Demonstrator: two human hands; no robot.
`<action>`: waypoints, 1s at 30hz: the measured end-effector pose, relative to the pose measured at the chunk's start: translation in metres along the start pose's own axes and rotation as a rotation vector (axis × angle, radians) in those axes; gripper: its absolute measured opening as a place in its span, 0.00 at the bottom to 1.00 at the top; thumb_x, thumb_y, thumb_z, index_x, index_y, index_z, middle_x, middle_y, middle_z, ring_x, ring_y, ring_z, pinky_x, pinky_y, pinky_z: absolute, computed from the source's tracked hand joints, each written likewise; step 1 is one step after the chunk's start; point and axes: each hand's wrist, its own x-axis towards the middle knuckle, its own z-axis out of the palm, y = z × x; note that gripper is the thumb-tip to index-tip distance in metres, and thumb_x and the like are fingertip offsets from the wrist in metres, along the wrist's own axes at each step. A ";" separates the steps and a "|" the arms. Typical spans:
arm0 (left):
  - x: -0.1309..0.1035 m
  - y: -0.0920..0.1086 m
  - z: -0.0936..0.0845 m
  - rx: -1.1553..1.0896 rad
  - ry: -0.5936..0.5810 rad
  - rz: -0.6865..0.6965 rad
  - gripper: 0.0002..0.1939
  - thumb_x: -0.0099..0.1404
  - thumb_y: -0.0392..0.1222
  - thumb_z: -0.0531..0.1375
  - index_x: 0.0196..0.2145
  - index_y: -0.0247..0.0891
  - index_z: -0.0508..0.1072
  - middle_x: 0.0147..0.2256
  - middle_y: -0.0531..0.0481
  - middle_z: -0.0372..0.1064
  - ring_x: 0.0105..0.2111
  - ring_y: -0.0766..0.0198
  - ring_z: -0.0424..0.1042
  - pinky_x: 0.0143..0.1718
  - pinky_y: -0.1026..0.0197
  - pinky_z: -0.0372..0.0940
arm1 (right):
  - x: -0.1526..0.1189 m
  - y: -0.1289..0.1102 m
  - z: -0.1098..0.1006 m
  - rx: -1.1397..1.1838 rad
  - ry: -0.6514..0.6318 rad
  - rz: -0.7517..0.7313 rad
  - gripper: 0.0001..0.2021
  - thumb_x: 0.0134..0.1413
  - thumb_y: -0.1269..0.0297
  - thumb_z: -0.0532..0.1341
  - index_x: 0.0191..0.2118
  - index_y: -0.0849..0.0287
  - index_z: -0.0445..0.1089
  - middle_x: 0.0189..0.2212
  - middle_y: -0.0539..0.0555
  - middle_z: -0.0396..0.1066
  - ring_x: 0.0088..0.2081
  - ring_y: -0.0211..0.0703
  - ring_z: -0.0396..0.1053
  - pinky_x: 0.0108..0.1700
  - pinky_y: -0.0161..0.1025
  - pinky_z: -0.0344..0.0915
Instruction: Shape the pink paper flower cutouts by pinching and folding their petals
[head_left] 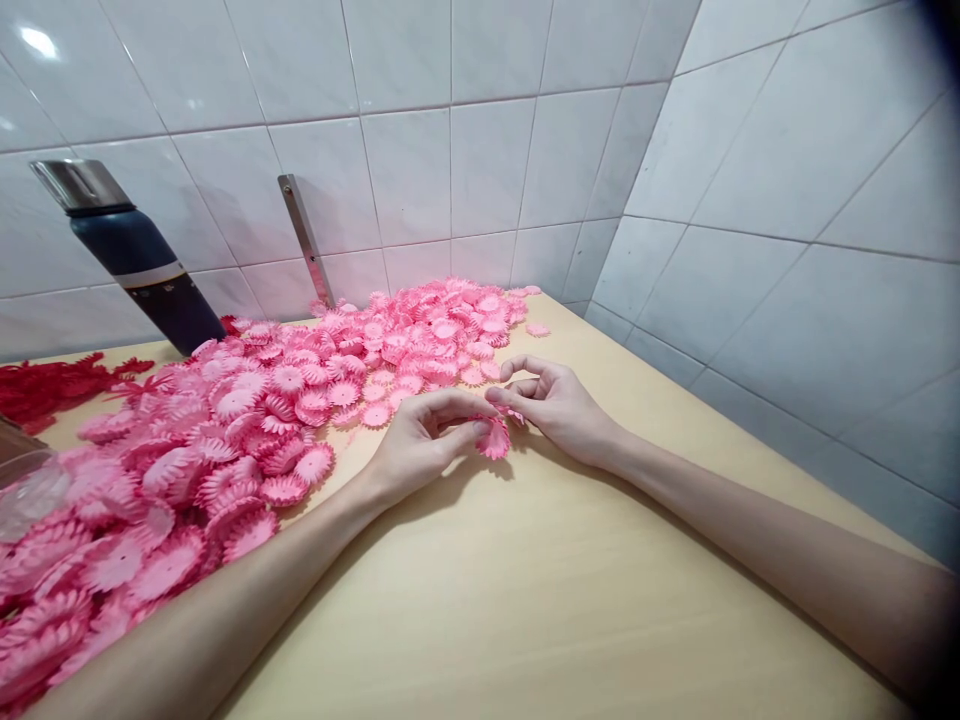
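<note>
Between thumb and fingers my left hand (429,434) pinches a pink paper flower (494,440) with a scalloped edge, a little above the table. My right hand (559,405) meets it from the right, thumb and fingertips close to the left fingertips. Its fingers are closed on another bit of pink petal, partly hidden beneath the hand; whether that belongs to the same flower I cannot tell. Behind and to the left of both hands lies a large heap of similar pink flowers (345,393), round with fringed rims and small centre holes.
A dark blue bottle (157,262) with a metal cap stands at the left behind the heap. Red pieces (60,385) and clear plastic (30,500) lie at the far left. A metal strip (304,235) leans on the tiled wall (495,150) bordering the wooden table (525,600).
</note>
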 end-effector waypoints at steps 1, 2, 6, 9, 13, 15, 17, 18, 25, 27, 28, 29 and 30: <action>0.000 0.000 0.000 0.010 0.019 0.000 0.07 0.56 0.39 0.66 0.34 0.37 0.78 0.34 0.46 0.76 0.35 0.62 0.75 0.41 0.60 0.69 | 0.000 0.000 0.000 0.001 -0.001 0.002 0.22 0.41 0.50 0.70 0.35 0.57 0.62 0.14 0.41 0.60 0.17 0.31 0.52 0.21 0.31 0.46; 0.000 -0.001 0.000 0.015 0.041 -0.006 0.07 0.56 0.39 0.66 0.34 0.37 0.78 0.35 0.46 0.76 0.36 0.61 0.75 0.41 0.60 0.69 | 0.000 0.000 0.000 0.003 -0.002 0.003 0.22 0.41 0.49 0.70 0.35 0.57 0.62 0.14 0.41 0.59 0.17 0.30 0.51 0.21 0.31 0.46; 0.001 0.000 0.001 -0.030 0.136 -0.059 0.10 0.54 0.40 0.67 0.35 0.37 0.78 0.35 0.45 0.77 0.37 0.59 0.76 0.38 0.59 0.71 | 0.000 0.000 0.000 0.016 0.009 0.002 0.22 0.40 0.48 0.70 0.34 0.58 0.63 0.14 0.42 0.59 0.17 0.30 0.50 0.21 0.31 0.45; 0.002 0.002 0.001 -0.078 0.205 -0.084 0.10 0.52 0.40 0.68 0.34 0.36 0.78 0.32 0.46 0.77 0.33 0.61 0.76 0.36 0.60 0.71 | 0.000 0.000 -0.001 0.037 0.026 0.006 0.22 0.40 0.48 0.70 0.33 0.58 0.64 0.15 0.43 0.60 0.18 0.31 0.54 0.22 0.32 0.48; 0.006 -0.001 -0.002 -0.095 0.318 -0.081 0.10 0.51 0.39 0.69 0.33 0.36 0.78 0.30 0.48 0.76 0.31 0.64 0.74 0.36 0.62 0.70 | 0.002 0.003 -0.003 0.112 0.078 0.021 0.21 0.40 0.50 0.71 0.33 0.58 0.65 0.17 0.43 0.62 0.19 0.31 0.55 0.22 0.31 0.51; 0.008 -0.005 -0.005 -0.128 0.424 -0.051 0.11 0.51 0.38 0.69 0.34 0.36 0.77 0.31 0.48 0.77 0.31 0.65 0.74 0.36 0.63 0.70 | 0.004 0.006 -0.003 0.140 0.155 0.012 0.21 0.39 0.50 0.71 0.32 0.58 0.66 0.17 0.43 0.62 0.19 0.30 0.54 0.22 0.31 0.50; 0.009 -0.009 -0.007 -0.169 0.521 -0.039 0.12 0.51 0.38 0.69 0.35 0.36 0.77 0.32 0.48 0.77 0.32 0.65 0.74 0.36 0.63 0.69 | 0.006 0.008 -0.003 0.169 0.262 0.000 0.20 0.39 0.50 0.71 0.32 0.59 0.68 0.19 0.44 0.63 0.19 0.30 0.54 0.22 0.32 0.52; 0.010 -0.010 -0.008 -0.180 0.541 -0.043 0.13 0.51 0.39 0.69 0.36 0.36 0.76 0.34 0.47 0.77 0.33 0.64 0.75 0.36 0.62 0.70 | 0.007 0.008 -0.003 0.177 0.300 0.001 0.20 0.40 0.49 0.71 0.32 0.59 0.69 0.20 0.46 0.64 0.20 0.31 0.55 0.23 0.32 0.53; 0.009 -0.008 -0.007 -0.104 0.484 -0.031 0.15 0.53 0.41 0.68 0.40 0.37 0.77 0.41 0.45 0.77 0.41 0.61 0.75 0.42 0.61 0.70 | 0.008 0.007 -0.004 0.047 0.221 -0.087 0.15 0.49 0.50 0.66 0.36 0.57 0.77 0.45 0.55 0.73 0.47 0.46 0.68 0.42 0.38 0.65; 0.009 -0.007 -0.006 -0.073 0.470 -0.017 0.14 0.54 0.41 0.68 0.39 0.37 0.78 0.41 0.45 0.77 0.42 0.61 0.75 0.43 0.60 0.70 | 0.005 0.007 -0.004 0.050 0.197 -0.124 0.14 0.47 0.52 0.68 0.35 0.57 0.76 0.42 0.55 0.74 0.44 0.45 0.69 0.42 0.40 0.67; 0.008 -0.006 -0.005 -0.066 0.456 -0.016 0.13 0.54 0.41 0.68 0.39 0.37 0.78 0.41 0.45 0.77 0.42 0.60 0.75 0.43 0.60 0.70 | 0.004 0.006 -0.004 0.047 0.169 -0.135 0.13 0.46 0.53 0.69 0.34 0.57 0.76 0.38 0.54 0.74 0.39 0.44 0.70 0.41 0.41 0.69; 0.008 -0.005 -0.004 -0.067 0.434 -0.021 0.13 0.54 0.41 0.67 0.39 0.37 0.78 0.41 0.45 0.77 0.42 0.59 0.75 0.42 0.59 0.71 | 0.002 0.006 -0.003 0.041 0.127 -0.141 0.14 0.44 0.54 0.70 0.34 0.58 0.75 0.34 0.53 0.74 0.35 0.42 0.70 0.38 0.41 0.70; 0.007 -0.004 -0.003 -0.074 0.402 -0.033 0.14 0.54 0.42 0.67 0.39 0.37 0.78 0.41 0.45 0.77 0.42 0.59 0.75 0.41 0.59 0.71 | 0.001 0.005 -0.003 0.029 0.080 -0.142 0.14 0.42 0.55 0.71 0.33 0.58 0.75 0.31 0.53 0.73 0.31 0.41 0.70 0.36 0.41 0.70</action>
